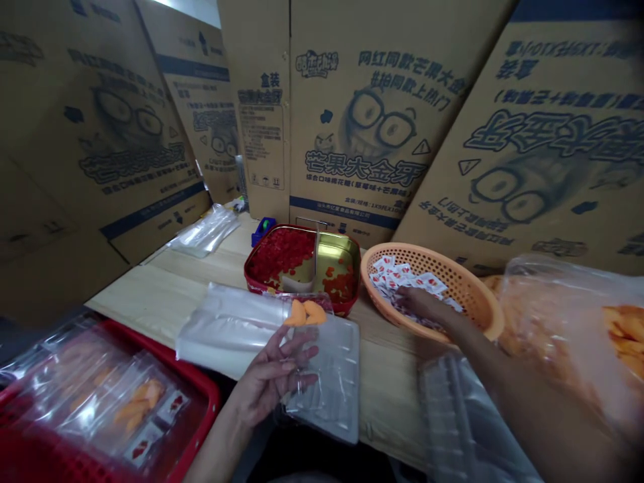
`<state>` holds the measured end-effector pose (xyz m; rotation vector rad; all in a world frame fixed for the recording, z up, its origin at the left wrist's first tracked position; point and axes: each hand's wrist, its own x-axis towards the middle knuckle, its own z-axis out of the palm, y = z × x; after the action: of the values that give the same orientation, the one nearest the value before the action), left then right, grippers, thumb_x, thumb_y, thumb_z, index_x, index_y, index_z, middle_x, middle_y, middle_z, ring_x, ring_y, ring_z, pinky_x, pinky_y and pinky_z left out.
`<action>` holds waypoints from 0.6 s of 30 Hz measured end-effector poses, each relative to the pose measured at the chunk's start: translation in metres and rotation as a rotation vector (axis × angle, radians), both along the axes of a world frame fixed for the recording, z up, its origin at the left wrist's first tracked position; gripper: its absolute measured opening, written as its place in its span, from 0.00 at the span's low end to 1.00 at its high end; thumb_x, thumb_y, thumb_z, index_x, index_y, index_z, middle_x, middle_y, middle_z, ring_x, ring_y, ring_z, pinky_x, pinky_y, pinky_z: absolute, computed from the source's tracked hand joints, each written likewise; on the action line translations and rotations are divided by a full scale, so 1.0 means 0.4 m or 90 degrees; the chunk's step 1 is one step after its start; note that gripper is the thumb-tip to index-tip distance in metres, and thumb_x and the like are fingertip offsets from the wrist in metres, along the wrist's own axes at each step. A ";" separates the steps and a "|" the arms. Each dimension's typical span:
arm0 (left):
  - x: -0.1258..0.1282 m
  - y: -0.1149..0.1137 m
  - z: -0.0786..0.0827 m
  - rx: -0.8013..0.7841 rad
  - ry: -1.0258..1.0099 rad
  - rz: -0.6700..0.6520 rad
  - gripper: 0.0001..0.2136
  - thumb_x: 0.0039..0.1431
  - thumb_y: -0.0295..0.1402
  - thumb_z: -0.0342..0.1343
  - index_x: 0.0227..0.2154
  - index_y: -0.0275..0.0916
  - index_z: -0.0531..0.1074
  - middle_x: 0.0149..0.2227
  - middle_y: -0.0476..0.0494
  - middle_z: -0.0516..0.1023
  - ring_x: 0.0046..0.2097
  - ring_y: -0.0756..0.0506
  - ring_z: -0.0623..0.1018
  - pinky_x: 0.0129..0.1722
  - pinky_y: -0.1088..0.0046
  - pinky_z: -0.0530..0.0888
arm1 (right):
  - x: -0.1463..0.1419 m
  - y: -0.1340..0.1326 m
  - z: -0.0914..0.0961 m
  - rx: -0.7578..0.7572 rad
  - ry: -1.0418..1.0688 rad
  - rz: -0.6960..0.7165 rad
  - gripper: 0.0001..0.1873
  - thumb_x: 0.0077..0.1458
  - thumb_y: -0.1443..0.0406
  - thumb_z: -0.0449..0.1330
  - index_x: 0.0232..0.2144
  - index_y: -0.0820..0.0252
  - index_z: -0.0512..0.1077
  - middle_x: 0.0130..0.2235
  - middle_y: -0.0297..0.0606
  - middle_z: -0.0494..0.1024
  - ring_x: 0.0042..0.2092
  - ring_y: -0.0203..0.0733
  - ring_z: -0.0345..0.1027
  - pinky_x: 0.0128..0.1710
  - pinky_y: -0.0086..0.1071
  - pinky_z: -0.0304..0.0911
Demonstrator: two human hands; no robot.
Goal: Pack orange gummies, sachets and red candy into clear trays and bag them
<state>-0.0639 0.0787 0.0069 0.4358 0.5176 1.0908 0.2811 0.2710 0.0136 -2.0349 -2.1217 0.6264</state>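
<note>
My left hand is at the left edge of a clear plastic tray with moulded compartments. Its fingers, partly seen through the plastic, appear to grip that edge. Two orange, curved candy pieces sit at the tray's far end, just beyond my fingertips. Over on the right, my right hand reaches into an orange perforated basket. It touches small white sachets with red marks. The fingertips are blurred and partly hidden among the sachets, so their grip cannot be made out.
Behind the tray stands a divided red tin with small red and orange bits. Clear bags lie left of it. A red crate holds filled packs. At right are a bag of orange pieces and clear trays. Cardboard boxes wall the back.
</note>
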 end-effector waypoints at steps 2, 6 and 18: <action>0.001 0.001 0.001 0.001 -0.006 0.000 0.28 0.50 0.18 0.52 0.52 0.50 0.61 0.59 0.40 0.62 0.59 0.35 0.62 0.52 0.47 0.62 | 0.013 0.002 0.016 0.012 0.036 -0.014 0.06 0.44 0.71 0.54 0.23 0.63 0.72 0.29 0.41 0.77 0.33 0.43 0.68 0.37 0.32 0.62; 0.005 0.005 -0.001 0.002 -0.012 0.003 0.27 0.51 0.19 0.51 0.52 0.51 0.62 0.60 0.42 0.61 0.60 0.36 0.60 0.53 0.46 0.61 | 0.027 -0.011 0.049 0.041 0.132 -0.103 0.09 0.51 0.65 0.52 0.28 0.63 0.70 0.29 0.42 0.75 0.31 0.43 0.69 0.30 0.32 0.64; 0.088 0.012 0.018 0.037 -0.073 0.016 0.29 0.44 0.14 0.51 0.48 0.47 0.64 0.57 0.44 0.63 0.61 0.36 0.58 0.52 0.44 0.62 | -0.242 -0.168 0.194 0.011 0.710 -0.079 0.14 0.42 0.57 0.63 0.30 0.56 0.66 0.28 0.34 0.75 0.28 0.40 0.70 0.28 0.34 0.67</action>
<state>-0.0289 0.0834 0.0141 0.4156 0.3915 1.1500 0.1844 0.2040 0.0912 -1.2446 -1.2927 1.2953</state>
